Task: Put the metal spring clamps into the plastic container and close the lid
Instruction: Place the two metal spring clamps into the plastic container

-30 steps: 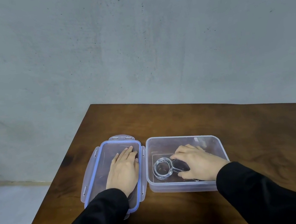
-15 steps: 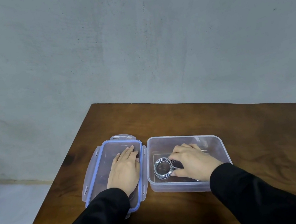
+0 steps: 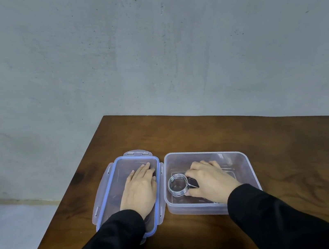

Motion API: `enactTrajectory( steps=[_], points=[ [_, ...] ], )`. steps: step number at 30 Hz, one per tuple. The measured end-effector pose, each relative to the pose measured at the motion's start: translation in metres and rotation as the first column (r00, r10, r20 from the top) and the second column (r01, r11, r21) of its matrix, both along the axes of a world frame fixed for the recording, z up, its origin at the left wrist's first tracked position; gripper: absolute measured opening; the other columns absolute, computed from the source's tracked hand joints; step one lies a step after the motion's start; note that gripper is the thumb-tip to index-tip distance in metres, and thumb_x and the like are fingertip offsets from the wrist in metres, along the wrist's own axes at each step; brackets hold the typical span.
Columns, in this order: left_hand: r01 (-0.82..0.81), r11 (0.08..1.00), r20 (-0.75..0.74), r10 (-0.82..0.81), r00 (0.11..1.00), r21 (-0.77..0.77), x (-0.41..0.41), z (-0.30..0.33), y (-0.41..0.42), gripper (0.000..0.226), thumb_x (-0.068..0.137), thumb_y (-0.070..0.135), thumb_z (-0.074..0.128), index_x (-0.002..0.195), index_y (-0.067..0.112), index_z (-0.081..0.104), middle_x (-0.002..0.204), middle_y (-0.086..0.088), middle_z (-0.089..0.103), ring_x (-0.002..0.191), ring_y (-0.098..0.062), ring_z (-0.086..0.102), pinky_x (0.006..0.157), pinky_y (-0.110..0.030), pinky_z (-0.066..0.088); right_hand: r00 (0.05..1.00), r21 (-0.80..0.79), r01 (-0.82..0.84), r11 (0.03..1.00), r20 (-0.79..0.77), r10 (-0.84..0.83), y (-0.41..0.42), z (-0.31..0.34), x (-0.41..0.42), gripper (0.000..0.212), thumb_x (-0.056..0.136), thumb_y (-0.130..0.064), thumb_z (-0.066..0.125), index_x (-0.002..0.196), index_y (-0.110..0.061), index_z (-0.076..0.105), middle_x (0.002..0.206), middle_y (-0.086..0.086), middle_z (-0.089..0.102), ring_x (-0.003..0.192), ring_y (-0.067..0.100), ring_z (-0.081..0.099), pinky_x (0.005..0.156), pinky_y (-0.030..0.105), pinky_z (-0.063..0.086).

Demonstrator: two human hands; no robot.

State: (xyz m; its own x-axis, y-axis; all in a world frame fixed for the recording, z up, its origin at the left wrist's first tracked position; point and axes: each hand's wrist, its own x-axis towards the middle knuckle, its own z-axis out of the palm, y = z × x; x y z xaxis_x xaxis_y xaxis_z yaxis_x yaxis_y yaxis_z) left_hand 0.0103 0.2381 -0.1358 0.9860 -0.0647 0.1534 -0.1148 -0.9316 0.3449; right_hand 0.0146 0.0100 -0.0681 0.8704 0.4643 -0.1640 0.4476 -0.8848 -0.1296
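Left hand [image 3: 140, 189] flat, fingers spread, on lid [image 3: 105, 189], right hand [image 3: 207, 178] gripping spring clamp [image 3: 176, 185] inside container [image 3: 245, 161], wooden table [image 3: 269, 140]

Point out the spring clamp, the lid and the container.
spring clamp [image 3: 177, 184]: head view, on its coiled ring.
lid [image 3: 123, 166]: head view, bare panel beyond the fingers.
container [image 3: 194, 210]: head view, near wall.

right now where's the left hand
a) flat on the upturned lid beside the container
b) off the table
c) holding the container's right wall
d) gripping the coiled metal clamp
a: the left hand lies palm down, fingers stretched out, on the blue-rimmed lid, which lies open on the table to the left of the container; it is the right hand that is inside the container at the coiled clamp.
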Motion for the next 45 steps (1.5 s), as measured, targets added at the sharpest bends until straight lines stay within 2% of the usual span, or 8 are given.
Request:
enactTrajectory(
  steps=[25, 30, 33, 35, 37, 41, 43, 45],
  points=[
    [0.005, 1.0, -0.03, -0.005, 1.0, 0.008, 0.0, -0.001, 0.001, 0.043, 0.104, 0.031, 0.032, 0.145, 0.025, 0.045, 0.154, 0.005, 0.042, 0.142, -0.01, 0.034, 0.121, -0.034, 0.016, 0.991, 0.034, 0.042, 0.999, -0.132, -0.037, 0.0, 0.019, -0.006, 0.069, 0.09, -0.058, 0.064, 0.149, -0.028, 0.045, 0.151, -0.004, 0.048, 0.138, 0.022, 0.042, 0.116, 0.042, 0.03],
    [-0.003, 0.991, -0.1, -0.01, 0.995, -0.134, 0.001, 0.004, 0.002, 0.041, 0.103, 0.023, 0.04, 0.143, 0.025, 0.046, 0.154, 0.005, 0.042, 0.142, -0.014, 0.034, 0.121, -0.035, 0.016, 0.988, 0.225, 0.15, 0.963, -0.082, -0.135, -0.015, 0.029, -0.015, 0.056, 0.096, -0.059, 0.053, 0.145, -0.032, 0.051, 0.151, -0.01, 0.049, 0.136, 0.012, 0.047, 0.11, 0.031, 0.041],
    [-0.048, 0.97, -0.082, 0.029, 0.996, -0.24, -0.008, 0.026, 0.007, 0.035, 0.101, 0.022, 0.047, 0.135, 0.026, 0.054, 0.145, 0.005, 0.052, 0.132, -0.017, 0.046, 0.113, -0.034, 0.034, 0.977, 0.379, 0.199, 0.904, -0.003, -0.214, -0.019, 0.033, -0.021, 0.041, 0.1, -0.051, 0.049, 0.135, -0.032, 0.06, 0.139, -0.012, 0.06, 0.124, 0.005, 0.055, 0.102, 0.022, 0.048],
    [-0.003, 0.99, 0.016, 0.005, 1.0, -0.143, -0.034, 0.048, 0.018, 0.026, 0.098, 0.027, 0.051, 0.123, 0.027, 0.058, 0.128, 0.006, 0.062, 0.113, -0.013, 0.056, 0.102, -0.03, 0.044, 0.968, 0.469, 0.2, 0.86, 0.038, -0.246, -0.011, 0.037, -0.037, 0.032, 0.102, -0.045, 0.05, 0.128, -0.031, 0.064, 0.125, -0.013, 0.064, 0.113, 0.005, 0.06, 0.093, 0.018, 0.051],
    [0.049, 0.998, 0.046, -0.047, 0.998, -0.038, -0.055, 0.055, 0.025, 0.022, 0.096, 0.039, 0.051, 0.115, 0.031, 0.057, 0.119, 0.01, 0.063, 0.106, -0.009, 0.056, 0.099, -0.028, 0.044, 0.963, 0.506, 0.203, 0.838, 0.051, -0.264, -0.009, 0.035, -0.042, 0.028, 0.103, -0.041, 0.052, 0.122, -0.03, 0.067, 0.118, -0.015, 0.065, 0.11, 0.004, 0.061, 0.092, 0.016, 0.052],
    [0.119, 0.988, -0.049, -0.115, 0.992, 0.101, -0.119, 0.038, 0.054, 0.046, 0.085, 0.071, 0.042, 0.114, 0.038, 0.057, 0.124, 0.018, 0.057, 0.113, -0.006, 0.051, 0.105, -0.032, 0.033, 0.97, 0.511, 0.154, 0.846, 0.085, -0.228, 0.013, 0.038, -0.06, 0.026, 0.103, -0.038, 0.053, 0.122, -0.03, 0.068, 0.12, -0.017, 0.064, 0.113, 0.002, 0.059, 0.086, 0.0, 0.038],
    [0.136, 0.979, -0.095, -0.122, 0.988, 0.149, -0.134, 0.028, 0.065, 0.052, 0.08, 0.077, 0.042, 0.114, 0.041, 0.058, 0.129, 0.019, 0.056, 0.121, -0.007, 0.051, 0.109, -0.037, 0.028, 0.976, 0.52, 0.129, 0.844, 0.085, -0.202, 0.021, 0.038, -0.066, 0.025, 0.102, -0.037, 0.054, 0.122, -0.029, 0.068, 0.121, -0.016, 0.064, 0.113, 0.003, 0.06, 0.09, 0.008, 0.045],
    [0.182, 0.971, -0.121, -0.165, 0.979, 0.155, -0.136, 0.022, 0.07, 0.045, 0.081, 0.07, 0.044, 0.114, 0.041, 0.057, 0.135, 0.018, 0.054, 0.127, -0.006, 0.048, 0.113, -0.037, 0.021, 0.978, 0.516, 0.107, 0.85, 0.097, -0.182, 0.023, 0.035, -0.07, 0.025, 0.102, -0.035, 0.055, 0.122, -0.028, 0.068, 0.12, -0.014, 0.064, 0.111, 0.004, 0.059, 0.094, 0.014, 0.049]
  ],
)
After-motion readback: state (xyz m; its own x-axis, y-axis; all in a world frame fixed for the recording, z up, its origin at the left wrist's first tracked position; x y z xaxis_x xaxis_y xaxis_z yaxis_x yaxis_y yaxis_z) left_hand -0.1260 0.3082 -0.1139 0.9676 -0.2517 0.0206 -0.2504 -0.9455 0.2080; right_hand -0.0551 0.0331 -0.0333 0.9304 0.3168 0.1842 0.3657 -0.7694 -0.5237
